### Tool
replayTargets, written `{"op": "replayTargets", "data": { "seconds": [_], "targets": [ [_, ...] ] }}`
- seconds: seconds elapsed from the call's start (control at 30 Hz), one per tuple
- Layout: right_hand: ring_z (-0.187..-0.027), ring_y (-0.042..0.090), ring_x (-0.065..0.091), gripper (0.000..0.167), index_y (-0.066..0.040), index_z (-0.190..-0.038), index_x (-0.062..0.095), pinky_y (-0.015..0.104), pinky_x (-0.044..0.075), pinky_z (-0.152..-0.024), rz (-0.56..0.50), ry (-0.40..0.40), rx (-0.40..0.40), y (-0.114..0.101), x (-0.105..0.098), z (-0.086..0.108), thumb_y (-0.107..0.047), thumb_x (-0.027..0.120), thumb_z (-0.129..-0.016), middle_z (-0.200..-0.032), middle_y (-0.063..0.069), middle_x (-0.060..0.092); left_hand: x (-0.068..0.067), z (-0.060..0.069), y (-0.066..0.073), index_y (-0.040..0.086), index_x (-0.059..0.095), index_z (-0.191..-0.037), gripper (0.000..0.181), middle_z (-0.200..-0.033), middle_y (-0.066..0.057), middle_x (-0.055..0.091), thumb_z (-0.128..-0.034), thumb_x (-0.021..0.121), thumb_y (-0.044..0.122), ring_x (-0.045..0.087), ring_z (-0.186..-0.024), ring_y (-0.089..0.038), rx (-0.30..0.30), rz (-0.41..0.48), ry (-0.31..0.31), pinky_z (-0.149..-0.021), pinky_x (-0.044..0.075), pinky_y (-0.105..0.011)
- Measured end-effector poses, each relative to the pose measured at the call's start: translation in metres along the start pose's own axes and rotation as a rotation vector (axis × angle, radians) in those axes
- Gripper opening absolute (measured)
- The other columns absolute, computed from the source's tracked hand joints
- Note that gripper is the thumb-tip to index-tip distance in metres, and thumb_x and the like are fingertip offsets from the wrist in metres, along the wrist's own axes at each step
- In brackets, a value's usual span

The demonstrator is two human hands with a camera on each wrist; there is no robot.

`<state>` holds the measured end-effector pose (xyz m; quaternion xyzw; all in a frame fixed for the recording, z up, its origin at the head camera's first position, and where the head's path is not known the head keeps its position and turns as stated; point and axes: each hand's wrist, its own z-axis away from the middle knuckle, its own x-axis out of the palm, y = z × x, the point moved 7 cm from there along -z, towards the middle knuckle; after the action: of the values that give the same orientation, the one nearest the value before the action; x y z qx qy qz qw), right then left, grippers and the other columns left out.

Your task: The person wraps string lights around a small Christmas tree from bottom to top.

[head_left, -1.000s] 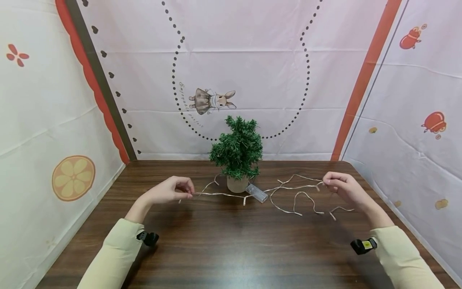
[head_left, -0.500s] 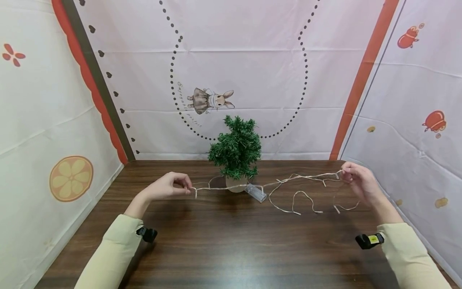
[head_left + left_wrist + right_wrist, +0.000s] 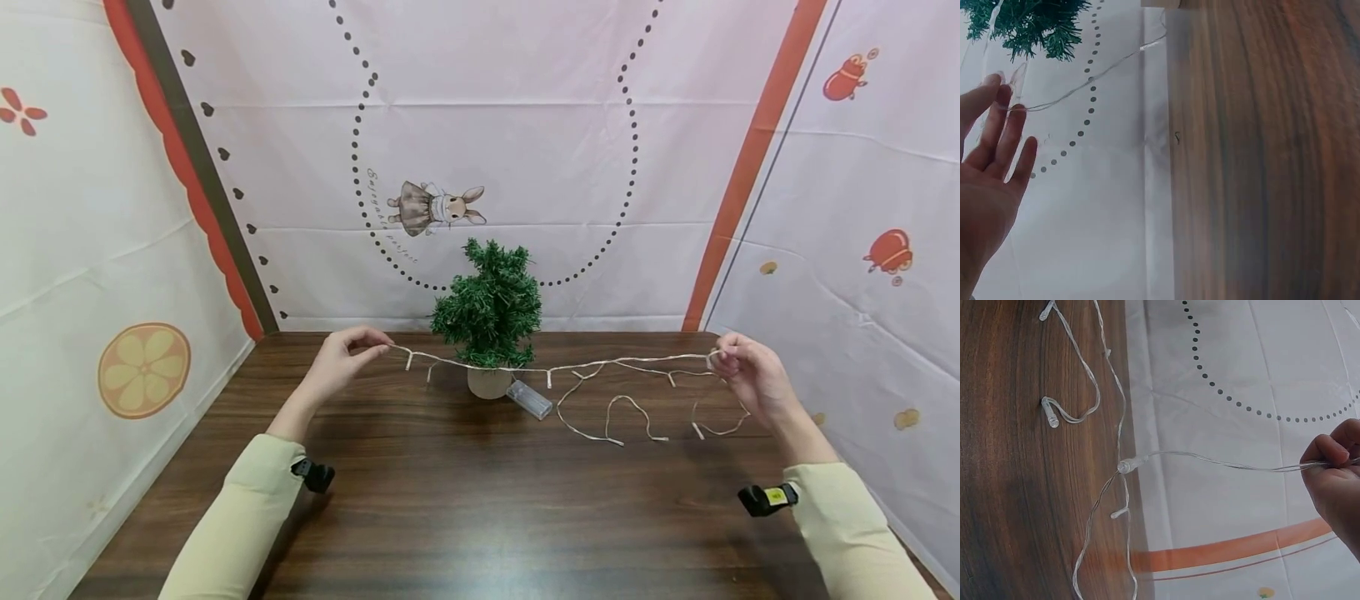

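Observation:
A string of clear fairy lights (image 3: 549, 377) is stretched nearly level between my two hands, passing in front of the lower part of a small green artificial tree (image 3: 487, 304). At its left end my left hand (image 3: 341, 367) pinches the wire between thumb and forefinger. The other fingers of that hand (image 3: 997, 150) are spread rather straight in the left wrist view. On the right, my right hand (image 3: 753, 375) holds the wire with thumb and curled fingers. A transparent battery box (image 3: 529, 399) lies beside the tree's pale pot (image 3: 489, 383).
More of the light string (image 3: 1091, 400) lies in loose loops on the brown wooden table (image 3: 480, 508), toward the right. A printed cloth (image 3: 315, 275) hangs behind the table and along both sides.
The held stretch of fairy lights has risen off the table and become tauter. My left hand has moved up and slightly back; my right hand has moved to the right and up.

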<state>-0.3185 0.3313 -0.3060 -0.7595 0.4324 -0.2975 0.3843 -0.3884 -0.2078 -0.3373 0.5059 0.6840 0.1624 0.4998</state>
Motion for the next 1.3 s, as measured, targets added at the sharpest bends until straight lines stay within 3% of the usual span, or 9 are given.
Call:
{"op": "replayTargets", "data": {
  "seconds": [0.2,0.37,0.5,0.63,0.77,0.87,1.07,1.2,1.3],
  "targets": [
    [-0.058,0.019,0.014,0.047,-0.005,-0.079,0.048,0.03,0.008,-0.052,-0.102,-0.036,-0.037,-0.002,0.001,-0.001,0.01,0.004,-0.087,-0.067,0.005,0.018,-0.008,-0.005,0.032,-0.001,0.066,-0.101,0.014,-0.09,-0.013,0.068,-0.0922,0.061,0.009,0.061,-0.074,-0.011,0.078,-0.076,0.129,-0.063,0.049,-0.019],
    [-0.058,0.018,0.014,0.052,-0.002,-0.081,0.051,0.029,0.006,-0.052,-0.196,-0.038,-0.055,-0.003,-0.001,-0.003,0.011,0.001,-0.086,-0.066,0.005,0.017,-0.012,-0.009,0.041,-0.004,0.065,-0.099,0.013,-0.087,-0.02,0.067,-0.0913,0.062,0.005,0.057,-0.068,-0.006,0.114,-0.05,0.214,-0.059,0.046,-0.016],
    [-0.057,0.018,0.013,0.055,0.0,-0.081,0.052,0.027,0.002,-0.05,-0.269,-0.035,-0.06,-0.007,-0.002,-0.002,0.01,-0.002,-0.085,-0.066,0.005,0.017,-0.014,-0.013,0.043,-0.004,0.065,-0.098,0.014,-0.089,-0.022,0.067,-0.0897,0.064,0.007,0.06,-0.072,-0.013,0.11,0.011,0.252,-0.063,0.049,-0.016],
    [-0.057,0.019,0.014,0.055,-0.003,-0.079,0.05,0.029,0.003,-0.052,-0.192,0.009,-0.073,-0.012,-0.006,-0.001,0.01,-0.002,-0.087,-0.065,0.005,0.017,-0.011,-0.021,0.048,-0.003,0.067,-0.098,0.014,-0.093,-0.019,0.068,-0.0881,0.067,0.007,0.063,-0.078,-0.024,0.13,0.057,0.251,-0.069,0.052,-0.018],
    [-0.058,0.019,0.016,0.05,-0.004,-0.077,0.049,0.031,0.008,-0.056,-0.136,0.067,-0.082,-0.014,-0.013,-0.002,0.009,0.002,-0.091,-0.065,0.005,0.018,-0.007,-0.03,0.058,-0.004,0.068,-0.098,0.014,-0.096,-0.02,0.068,-0.0871,0.067,0.006,0.065,-0.082,-0.027,0.154,0.098,0.239,-0.075,0.053,-0.022],
    [-0.059,0.019,0.016,0.048,-0.002,-0.078,0.049,0.031,0.008,-0.057,-0.168,0.075,-0.09,-0.014,-0.014,-0.004,0.008,0.005,-0.093,-0.065,0.006,0.019,-0.003,-0.035,0.061,-0.005,0.068,-0.098,0.015,-0.097,-0.023,0.068,-0.087,0.067,0.004,0.065,-0.082,-0.025,0.153,0.126,0.22,-0.075,0.053,-0.023],
    [-0.059,0.019,0.017,0.04,0.002,-0.079,0.048,0.029,0.009,-0.057,-0.216,0.069,-0.109,-0.015,-0.015,-0.008,0.007,0.013,-0.098,-0.067,0.007,0.019,0.006,-0.042,0.062,-0.006,0.068,-0.099,0.016,-0.098,-0.025,0.067,-0.0875,0.067,0.005,0.065,-0.078,-0.01,0.13,0.176,0.181,-0.069,0.052,-0.018],
    [-0.061,0.02,0.017,0.035,0.001,-0.08,0.054,0.029,0.015,-0.058,-0.13,0.167,-0.081,-0.015,-0.017,-0.01,0.004,0.026,-0.1,-0.066,0.006,0.026,0.011,-0.047,0.065,-0.006,0.068,-0.1,0.017,-0.098,-0.026,0.067,-0.0879,0.066,0.005,0.064,-0.077,-0.008,0.13,0.183,0.155,-0.067,0.052,-0.019],
    [-0.064,0.02,0.018,0.03,0.0,-0.085,0.063,0.026,0.027,-0.057,-0.059,0.255,-0.05,-0.014,-0.018,-0.011,0.0,0.037,-0.1,-0.065,0.004,0.033,0.016,-0.049,0.069,-0.007,0.068,-0.101,0.017,-0.098,-0.026,0.067,-0.0882,0.065,0.003,0.064,-0.077,-0.009,0.143,0.171,0.138,-0.066,0.052,-0.023]
  ]
}}
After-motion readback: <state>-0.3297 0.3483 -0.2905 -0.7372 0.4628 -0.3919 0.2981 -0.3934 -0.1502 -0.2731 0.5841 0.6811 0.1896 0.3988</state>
